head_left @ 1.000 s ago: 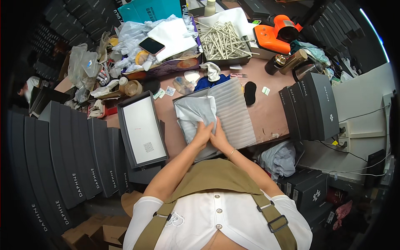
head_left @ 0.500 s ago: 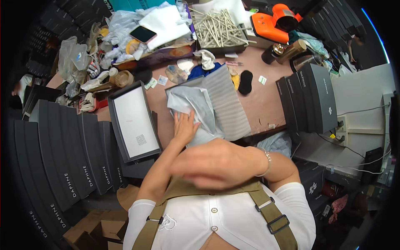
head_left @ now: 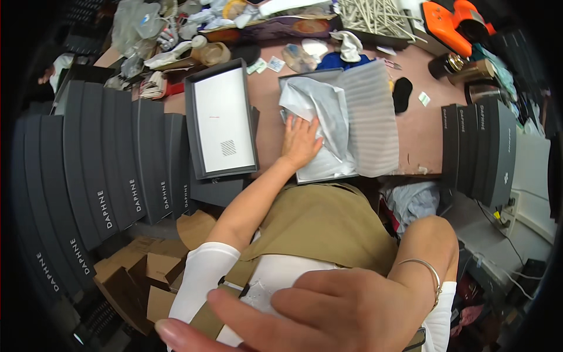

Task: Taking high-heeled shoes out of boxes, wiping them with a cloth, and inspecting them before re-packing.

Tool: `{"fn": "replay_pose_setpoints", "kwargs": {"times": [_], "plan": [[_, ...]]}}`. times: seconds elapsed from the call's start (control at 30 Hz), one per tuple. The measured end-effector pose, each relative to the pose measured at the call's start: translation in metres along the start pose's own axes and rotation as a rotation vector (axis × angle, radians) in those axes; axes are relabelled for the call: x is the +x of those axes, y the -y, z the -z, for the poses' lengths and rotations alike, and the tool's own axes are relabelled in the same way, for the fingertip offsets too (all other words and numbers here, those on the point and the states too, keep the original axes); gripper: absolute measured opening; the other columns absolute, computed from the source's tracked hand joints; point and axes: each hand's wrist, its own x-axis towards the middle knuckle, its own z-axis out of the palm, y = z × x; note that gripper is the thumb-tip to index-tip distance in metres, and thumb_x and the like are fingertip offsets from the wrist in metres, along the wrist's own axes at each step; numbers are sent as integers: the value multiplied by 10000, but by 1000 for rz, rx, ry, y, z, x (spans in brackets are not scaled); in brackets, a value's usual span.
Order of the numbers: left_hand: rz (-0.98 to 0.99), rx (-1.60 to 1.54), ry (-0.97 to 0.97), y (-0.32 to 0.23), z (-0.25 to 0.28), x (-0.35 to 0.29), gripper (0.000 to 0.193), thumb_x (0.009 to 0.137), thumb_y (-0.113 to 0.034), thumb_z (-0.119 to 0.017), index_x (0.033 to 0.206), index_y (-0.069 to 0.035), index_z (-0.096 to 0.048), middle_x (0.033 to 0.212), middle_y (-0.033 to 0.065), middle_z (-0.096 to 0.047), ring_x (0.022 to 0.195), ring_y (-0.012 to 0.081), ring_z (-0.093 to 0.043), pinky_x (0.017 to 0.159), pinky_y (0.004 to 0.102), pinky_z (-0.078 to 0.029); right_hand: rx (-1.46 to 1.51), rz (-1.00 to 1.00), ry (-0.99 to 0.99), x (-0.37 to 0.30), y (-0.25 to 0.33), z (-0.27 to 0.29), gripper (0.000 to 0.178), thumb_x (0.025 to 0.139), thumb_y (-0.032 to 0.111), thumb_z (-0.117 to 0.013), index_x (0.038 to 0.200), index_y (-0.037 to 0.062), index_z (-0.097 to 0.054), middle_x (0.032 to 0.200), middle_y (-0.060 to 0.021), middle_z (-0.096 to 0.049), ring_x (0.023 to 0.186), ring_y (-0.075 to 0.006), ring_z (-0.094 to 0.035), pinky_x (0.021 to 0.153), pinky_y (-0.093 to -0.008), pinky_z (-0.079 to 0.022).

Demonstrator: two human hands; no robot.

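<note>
My left hand point(head_left: 300, 142) lies with its fingers spread on white tissue paper point(head_left: 328, 111). The paper fills a dark grey shoebox point(head_left: 326, 178), covering whatever is beneath. A ribbed translucent foam sheet point(head_left: 373, 120) hangs over the box's right side. Close in front of my chest, my right hand point(head_left: 334, 308) is raised, large in the picture, with its fingers apart and nothing visible in them. To the left of the shoebox rests a dark grey box lid or tray point(head_left: 226, 117) with a white inside.
Dark grey shoeboxes stand in rows at the left point(head_left: 120, 152) and right point(head_left: 484, 146). Paper sticks point(head_left: 372, 20) fill a box at the back, near an orange device point(head_left: 448, 26). A black oval pad point(head_left: 402, 95) lies right of the foam. Open cardboard cartons point(head_left: 132, 276) sit lower left.
The view has shifted, so the table appears higher and farther right. My right hand has come lower and nearer the camera, its fingers now spread. My left hand stays on the tissue paper.
</note>
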Motion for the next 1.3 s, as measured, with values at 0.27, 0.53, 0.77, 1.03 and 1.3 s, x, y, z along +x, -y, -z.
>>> {"fn": "replay_pose_setpoints", "kwargs": {"times": [0.27,0.53,0.77,1.03,1.3], "plan": [[-14,-35,-35,1,7,2,557,793,-302,-645,1249,-17,-499,1088,165,-539,1130,324,-455,1067,511,-243,-32,342,36,-4,-30,34,366,873,181,-613,1236,147,-605,938,-93,-674,504,-100,-476,436,-204,-370],[172,-275,-490,20,79,-16,622,766,-157,-692,1318,-14,-444,1332,188,-415,1264,366,-372,1064,466,-293,-445,-945,-186,-177,-204,129,272,889,18,-572,1151,-51,-574,1003,-152,-633,761,-211,-615,697,-298,-497],[800,-206,150,87,131,-26,475,834,-377,-638,1068,27,-547,1012,236,-604,976,385,-589,824,451,-467,-519,-530,337,-244,-264,0,721,851,225,-615,1454,52,-260,1493,-222,-254,1384,-396,-228,1125,-512,-192],[488,-30,-58,91,98,-39,248,858,-194,-599,958,27,-547,769,232,-620,753,435,-595,662,466,-482,-613,-420,600,-228,-260,-81,656,847,499,-543,1382,133,-447,1500,-151,-287,1416,-355,-159,1119,-568,-102],[247,-1365,-159,-23,226,-18,335,916,-100,-596,1211,33,-510,1101,38,-565,943,60,-507,775,208,-425,582,-948,-36,-216,-270,-40,671,961,529,-345,1454,76,-306,1536,-166,-200,1437,-266,-154,1158,-444,-41]]}}
